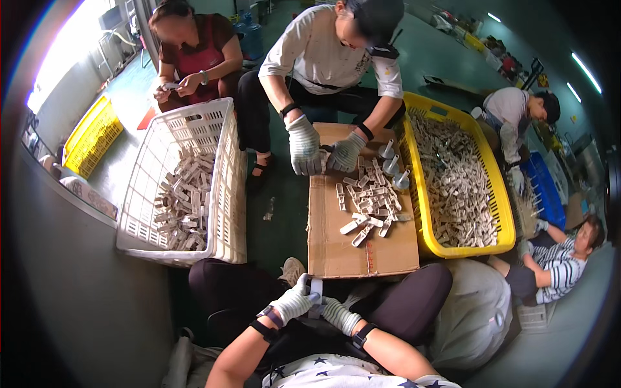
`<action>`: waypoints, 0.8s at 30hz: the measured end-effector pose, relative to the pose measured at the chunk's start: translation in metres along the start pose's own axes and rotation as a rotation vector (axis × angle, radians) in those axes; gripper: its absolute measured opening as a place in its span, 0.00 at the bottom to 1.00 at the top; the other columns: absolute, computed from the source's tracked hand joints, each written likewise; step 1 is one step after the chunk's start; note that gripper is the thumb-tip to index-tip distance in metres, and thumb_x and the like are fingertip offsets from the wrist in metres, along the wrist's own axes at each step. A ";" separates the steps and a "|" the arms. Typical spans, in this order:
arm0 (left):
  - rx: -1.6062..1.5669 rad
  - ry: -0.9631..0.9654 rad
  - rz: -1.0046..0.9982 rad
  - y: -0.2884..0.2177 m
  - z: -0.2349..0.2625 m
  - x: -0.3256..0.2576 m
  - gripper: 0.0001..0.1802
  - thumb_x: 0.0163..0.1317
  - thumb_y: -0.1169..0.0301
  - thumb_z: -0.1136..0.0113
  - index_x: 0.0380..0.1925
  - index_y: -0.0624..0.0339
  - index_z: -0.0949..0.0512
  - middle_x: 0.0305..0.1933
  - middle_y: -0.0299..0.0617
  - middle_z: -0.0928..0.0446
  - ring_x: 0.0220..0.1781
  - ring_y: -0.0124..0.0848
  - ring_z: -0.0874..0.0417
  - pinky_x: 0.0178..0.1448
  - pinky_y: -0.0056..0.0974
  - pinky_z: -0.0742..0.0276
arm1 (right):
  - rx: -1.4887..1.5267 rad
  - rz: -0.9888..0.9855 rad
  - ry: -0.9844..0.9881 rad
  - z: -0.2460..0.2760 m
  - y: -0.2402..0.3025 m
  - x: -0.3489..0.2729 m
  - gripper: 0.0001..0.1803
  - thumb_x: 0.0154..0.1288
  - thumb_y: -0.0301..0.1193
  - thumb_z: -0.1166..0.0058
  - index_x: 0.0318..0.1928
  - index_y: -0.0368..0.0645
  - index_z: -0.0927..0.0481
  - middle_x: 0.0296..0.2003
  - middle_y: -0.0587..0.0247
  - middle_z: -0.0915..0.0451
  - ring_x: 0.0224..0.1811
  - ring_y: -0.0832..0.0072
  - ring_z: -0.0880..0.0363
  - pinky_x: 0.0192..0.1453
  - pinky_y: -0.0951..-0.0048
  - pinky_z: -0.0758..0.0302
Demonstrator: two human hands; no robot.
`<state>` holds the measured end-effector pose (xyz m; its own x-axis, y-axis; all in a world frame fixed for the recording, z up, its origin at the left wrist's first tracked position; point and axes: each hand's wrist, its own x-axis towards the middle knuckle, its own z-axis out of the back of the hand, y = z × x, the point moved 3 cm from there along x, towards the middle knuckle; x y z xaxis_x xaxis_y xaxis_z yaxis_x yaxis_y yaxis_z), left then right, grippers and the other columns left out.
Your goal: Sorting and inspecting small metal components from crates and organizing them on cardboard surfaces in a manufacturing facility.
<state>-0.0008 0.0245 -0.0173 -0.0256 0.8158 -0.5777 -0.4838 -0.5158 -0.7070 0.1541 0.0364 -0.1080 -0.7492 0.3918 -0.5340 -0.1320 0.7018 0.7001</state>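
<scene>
Both of my hands wear white knit gloves and meet over my lap at the lower centre. My left hand (294, 302) and my right hand (337, 315) together hold a small grey-white plastic part (316, 288) between their fingers. Just ahead lies a flat cardboard sheet (336, 246) with a loose pile of the same small pale parts (369, 200) on it. A person opposite me, also in gloves, handles parts at the far end of the cardboard.
A white plastic crate (223, 194) with several parts stands at left. A yellow crate (424, 194) full of parts stands at right. Three other people sit around; one at right leans near a blue crate (546, 187). Another yellow crate (90, 136) lies far left.
</scene>
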 end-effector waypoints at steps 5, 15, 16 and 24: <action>-0.024 0.073 -0.202 0.024 0.023 0.013 0.26 0.62 0.70 0.41 0.62 0.57 0.31 0.45 0.48 0.19 0.47 0.40 0.18 0.52 0.39 0.23 | -0.109 -0.109 -0.168 -0.009 0.025 0.003 0.15 0.67 0.37 0.42 0.48 0.41 0.19 0.41 0.69 0.18 0.43 0.79 0.22 0.48 0.75 0.26; 0.063 0.181 -0.610 0.043 0.011 0.040 0.36 0.54 0.79 0.42 0.66 0.45 0.34 0.55 0.54 0.28 0.55 0.52 0.24 0.59 0.45 0.26 | 0.069 -0.266 -0.219 -0.036 0.059 -0.014 0.14 0.67 0.39 0.44 0.45 0.41 0.19 0.37 0.67 0.18 0.39 0.76 0.21 0.48 0.73 0.26; 0.054 0.186 -0.616 0.037 0.012 0.044 0.36 0.54 0.79 0.42 0.66 0.45 0.34 0.55 0.54 0.28 0.55 0.52 0.24 0.59 0.45 0.26 | 0.171 -0.269 -0.213 -0.028 0.050 -0.010 0.14 0.67 0.38 0.44 0.46 0.41 0.19 0.38 0.66 0.18 0.39 0.75 0.20 0.49 0.72 0.25; -0.056 0.271 -0.598 0.053 -0.010 0.065 0.30 0.59 0.76 0.36 0.63 0.52 0.30 0.50 0.48 0.24 0.53 0.42 0.21 0.58 0.41 0.25 | 0.439 -0.354 -0.111 -0.015 0.025 0.000 0.16 0.68 0.33 0.47 0.52 0.39 0.25 0.45 0.61 0.19 0.47 0.69 0.20 0.56 0.67 0.25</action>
<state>-0.0197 0.0477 -0.0967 0.4583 0.8750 -0.1559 -0.2995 -0.0131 -0.9540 0.1414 0.0447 -0.0835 -0.6327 0.1310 -0.7633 -0.0633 0.9736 0.2195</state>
